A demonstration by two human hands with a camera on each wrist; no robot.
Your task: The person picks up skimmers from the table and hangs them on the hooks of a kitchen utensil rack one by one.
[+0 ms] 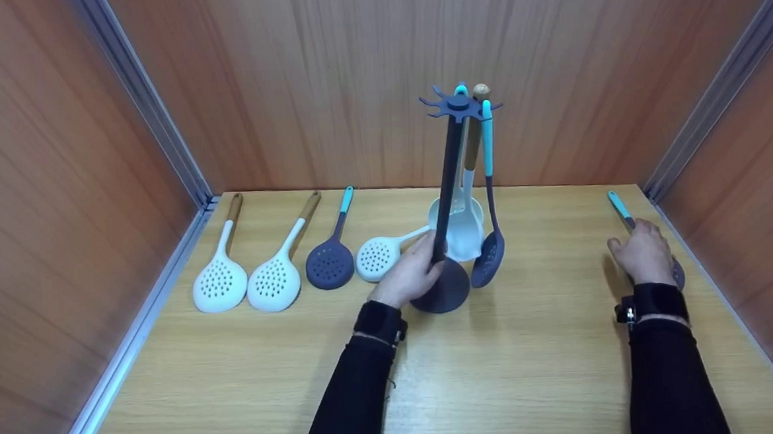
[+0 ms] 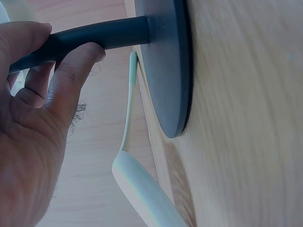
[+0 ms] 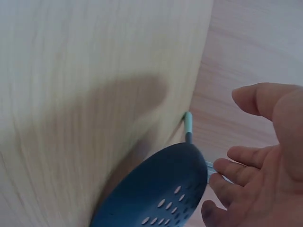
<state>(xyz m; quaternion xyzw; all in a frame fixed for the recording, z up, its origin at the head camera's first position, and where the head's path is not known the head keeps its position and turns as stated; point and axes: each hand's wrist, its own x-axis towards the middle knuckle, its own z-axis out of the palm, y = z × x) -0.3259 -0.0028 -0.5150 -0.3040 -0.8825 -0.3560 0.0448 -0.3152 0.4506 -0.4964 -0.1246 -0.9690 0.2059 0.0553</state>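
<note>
A dark grey utensil stand (image 1: 449, 174) rests on its round base (image 1: 445, 296) mid-table. My left hand (image 1: 421, 255) grips the pole low down; in the left wrist view the fingers (image 2: 71, 71) curl round the pole (image 2: 104, 35) just above the base (image 2: 165, 66). A white ladle (image 1: 465, 236) and a dark slotted spoon (image 1: 488, 259) with a teal handle hang from the stand. My right hand (image 1: 639, 233) lies over a dark skimmer (image 1: 619, 206) near the right wall. In the right wrist view its fingers (image 3: 236, 170) are loosely curved above the skimmer head (image 3: 156, 194), not closed on it.
Three skimmers lie in a row at the left: two white ones (image 1: 220, 285) (image 1: 274, 284) and a dark one (image 1: 329, 264). Another white skimmer (image 1: 377, 257) (image 2: 142, 189) lies beside my left hand. Wooden walls close in the left, back and right.
</note>
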